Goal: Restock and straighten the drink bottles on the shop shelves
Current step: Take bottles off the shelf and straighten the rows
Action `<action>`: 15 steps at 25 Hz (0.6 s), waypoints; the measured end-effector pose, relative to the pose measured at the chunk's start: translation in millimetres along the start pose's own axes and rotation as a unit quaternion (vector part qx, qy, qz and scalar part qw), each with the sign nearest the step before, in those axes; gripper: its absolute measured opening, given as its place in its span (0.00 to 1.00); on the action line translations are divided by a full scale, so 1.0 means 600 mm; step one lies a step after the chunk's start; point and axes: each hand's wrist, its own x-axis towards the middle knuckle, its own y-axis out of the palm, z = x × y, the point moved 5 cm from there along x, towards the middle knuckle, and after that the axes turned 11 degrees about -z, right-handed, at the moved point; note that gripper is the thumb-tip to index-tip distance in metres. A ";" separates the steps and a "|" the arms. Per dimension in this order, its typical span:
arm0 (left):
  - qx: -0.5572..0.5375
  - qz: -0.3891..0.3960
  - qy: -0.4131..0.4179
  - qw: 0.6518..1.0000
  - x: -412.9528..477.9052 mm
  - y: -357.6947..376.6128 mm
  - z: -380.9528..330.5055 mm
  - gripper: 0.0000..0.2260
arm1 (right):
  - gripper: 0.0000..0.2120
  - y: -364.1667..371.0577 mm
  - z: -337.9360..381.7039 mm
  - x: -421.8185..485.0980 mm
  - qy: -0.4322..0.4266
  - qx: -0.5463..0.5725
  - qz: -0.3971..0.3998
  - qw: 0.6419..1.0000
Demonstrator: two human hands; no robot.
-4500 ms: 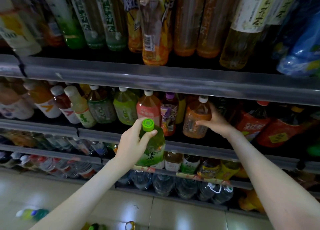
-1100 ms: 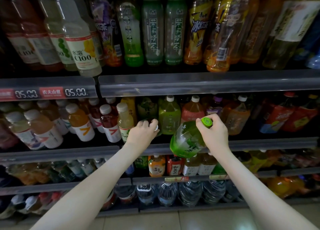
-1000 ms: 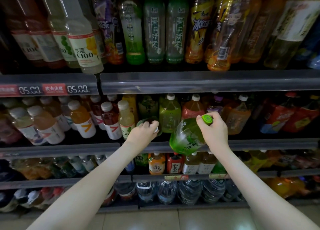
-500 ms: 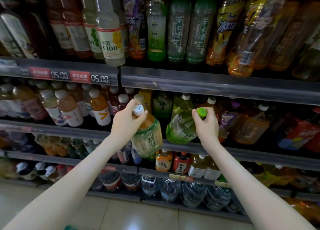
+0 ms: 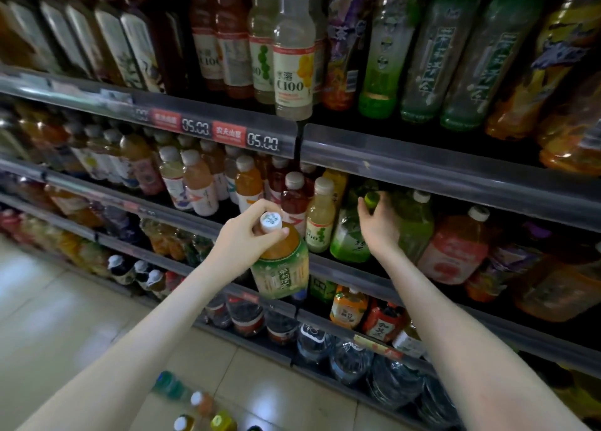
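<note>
My left hand (image 5: 247, 235) grips the neck of an amber tea bottle (image 5: 281, 268) with a white cap and green label, held in the air in front of the middle shelf's rail (image 5: 344, 269). My right hand (image 5: 379, 226) holds the green-capped neck of a green tea bottle (image 5: 349, 239), which stands tilted on the middle shelf between a pale yellow bottle (image 5: 320, 219) and another green bottle (image 5: 414, 226).
Packed rows of bottles fill the shelves above and below. A price rail (image 5: 227, 131) runs over the middle shelf. Water bottles (image 5: 351, 359) line the bottom shelf. Several loose bottles (image 5: 198, 404) lie on the tiled floor by my feet.
My left hand has pulled the amber bottle off the shelf and toward me. My right hand has pushed the green bottle into the freed shelf slot. The view has swung left.
</note>
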 end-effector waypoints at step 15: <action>-0.106 0.105 -0.014 0.989 -0.011 0.069 -0.001 0.06 | 0.33 -0.022 0.049 -0.069 -0.069 0.058 0.229 0.969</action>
